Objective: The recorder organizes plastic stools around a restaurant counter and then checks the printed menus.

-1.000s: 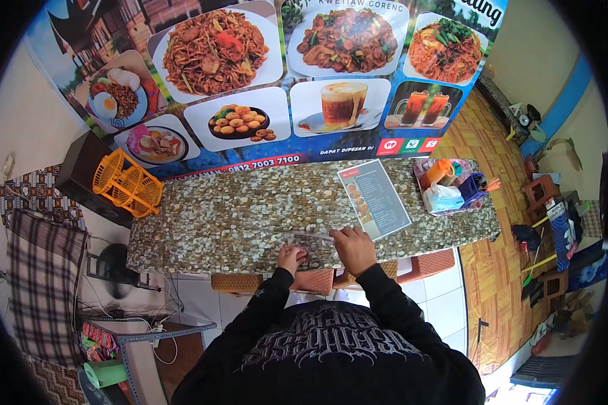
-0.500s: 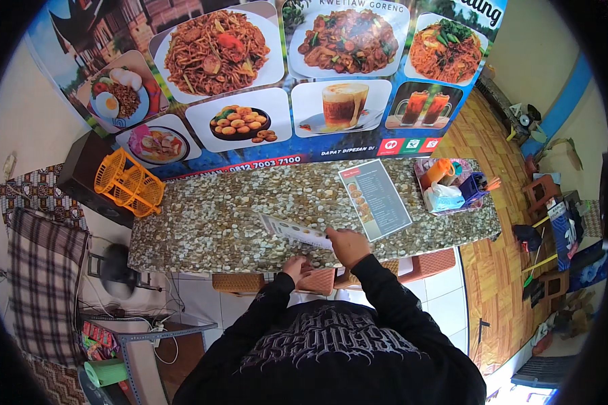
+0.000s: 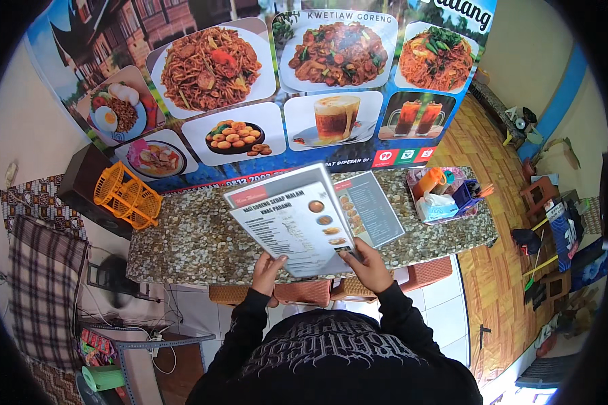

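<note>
Both hands, left hand (image 3: 268, 268) and right hand (image 3: 369, 264), have fingers closed on the lower edge of a menu sheet (image 3: 297, 223), lifted above the table (image 3: 189, 243); beyond it another menu (image 3: 375, 206) lies flat, a condiment tray (image 3: 446, 196) toward the right end

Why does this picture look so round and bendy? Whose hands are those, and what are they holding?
The camera sits on a person's head and looks down through a very wide lens, so straight edges curve. The dark sleeves at the bottom are that person's own arms. The left hand and right hand together hold up a white laminated menu card with small food photos. Underneath is a long pebble-patterned counter. On it lie a second, grey menu sheet, an orange plastic rack at the left end, and a pink tray of condiments and tissues on the right. Behind hangs a big food poster.
</note>
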Demonstrator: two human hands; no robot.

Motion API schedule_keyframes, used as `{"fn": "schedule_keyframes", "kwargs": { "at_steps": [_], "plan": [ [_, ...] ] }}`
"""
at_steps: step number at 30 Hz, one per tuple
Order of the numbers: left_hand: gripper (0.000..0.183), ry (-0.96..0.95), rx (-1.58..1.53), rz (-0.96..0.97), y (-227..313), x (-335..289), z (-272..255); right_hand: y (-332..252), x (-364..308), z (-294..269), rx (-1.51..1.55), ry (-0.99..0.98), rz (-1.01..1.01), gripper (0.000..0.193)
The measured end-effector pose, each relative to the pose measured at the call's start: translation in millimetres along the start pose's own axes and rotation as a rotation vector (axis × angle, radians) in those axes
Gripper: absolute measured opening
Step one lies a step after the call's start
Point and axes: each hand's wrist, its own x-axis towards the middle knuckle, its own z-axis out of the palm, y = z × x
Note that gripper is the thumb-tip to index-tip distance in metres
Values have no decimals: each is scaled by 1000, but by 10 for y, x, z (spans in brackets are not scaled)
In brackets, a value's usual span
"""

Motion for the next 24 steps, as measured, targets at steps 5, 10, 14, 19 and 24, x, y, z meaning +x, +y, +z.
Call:
{"fn": "schedule_keyframes", "kwargs": {
  "at_steps": [5, 10, 14, 19, 24],
  "plan": [
    [33, 84, 300, 180, 227, -269, 521, 117, -270, 26, 208, 67, 69, 26],
    [32, 170, 429, 267, 75, -397, 833, 259, -346, -114, 218, 153, 56, 30],
    [30, 242, 515, 283, 61, -473, 1044, 263, -420, -222, 141, 168, 39, 28],
    [26, 249, 551, 239, -71, -563, 1066, 288, -525, -345, -37, 104, 170, 22],
    [24, 269, 546, 197, -108, -682, 1066, 369, -558, -282, 24, 129, 96, 21]
  ]
}}
